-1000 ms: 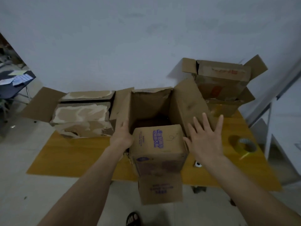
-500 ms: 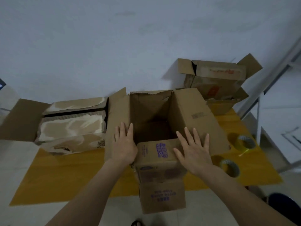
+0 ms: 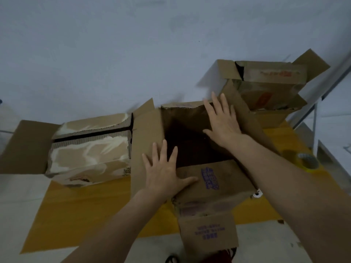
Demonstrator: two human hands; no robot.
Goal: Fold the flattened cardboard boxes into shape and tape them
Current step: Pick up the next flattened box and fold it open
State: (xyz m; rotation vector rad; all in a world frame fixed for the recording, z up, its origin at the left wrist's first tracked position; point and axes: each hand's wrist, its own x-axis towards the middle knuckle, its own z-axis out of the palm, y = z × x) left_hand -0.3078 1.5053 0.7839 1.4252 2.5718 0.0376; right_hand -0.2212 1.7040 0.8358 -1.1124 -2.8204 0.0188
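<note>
An open brown cardboard box (image 3: 214, 188) with purple print stands at the front edge of a yellow table (image 3: 79, 211), its dark inside facing up. My left hand (image 3: 163, 171) lies flat with spread fingers on the box's left flap and near flap. My right hand (image 3: 222, 120) lies flat, fingers straight, on the right flap, reaching toward the far side of the opening. A roll of tape (image 3: 308, 160) sits on the table at the right.
A torn box (image 3: 89, 149) with open flaps lies to the left of the work box. Two stacked open boxes (image 3: 269, 86) stand at the back right against a pale wall. A metal frame (image 3: 315, 118) rises beyond the table's right edge.
My right hand has moved from the near right flap up and away to the far part of the right flap. The left hand stayed on the left flap. The view has closed in.
</note>
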